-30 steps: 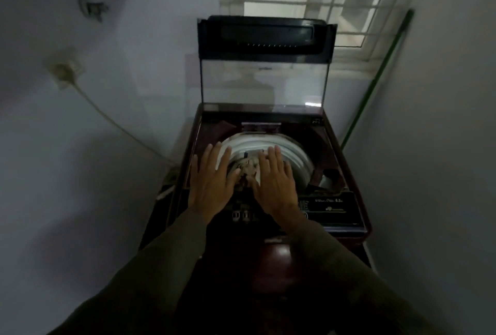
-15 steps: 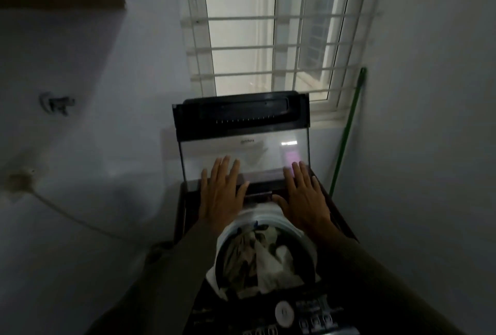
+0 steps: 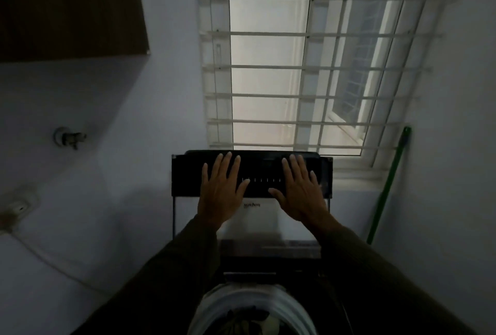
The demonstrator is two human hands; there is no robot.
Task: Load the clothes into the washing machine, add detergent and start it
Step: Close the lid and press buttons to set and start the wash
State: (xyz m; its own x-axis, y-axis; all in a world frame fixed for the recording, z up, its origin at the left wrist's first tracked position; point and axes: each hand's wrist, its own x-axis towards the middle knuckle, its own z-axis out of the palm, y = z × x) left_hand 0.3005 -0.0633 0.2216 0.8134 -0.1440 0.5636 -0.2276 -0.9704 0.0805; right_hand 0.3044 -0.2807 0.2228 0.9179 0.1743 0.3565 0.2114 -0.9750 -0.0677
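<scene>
The top-loading washing machine stands below me with its lid (image 3: 257, 173) raised upright against the window wall. The lid has a dark upper band and a clear glass lower panel. My left hand (image 3: 221, 195) lies flat on the lid's dark band at the left, fingers spread. My right hand (image 3: 300, 192) lies flat on the same band at the right, fingers spread. Neither hand grips anything. At the bottom edge the white drum rim (image 3: 214, 305) shows, with dark and pale clothes (image 3: 249, 321) inside it.
A barred window (image 3: 295, 66) is right behind the lid. A green pole (image 3: 389, 187) leans in the right corner. On the left wall are a water tap (image 3: 68, 137), a socket (image 3: 18, 208) with a cord, and a dark cabinet (image 3: 67, 7) above.
Both hands rose from over the drum to the lid's glass, then up to its dark top band. The view tilted up, so the control panel dropped out of sight.
</scene>
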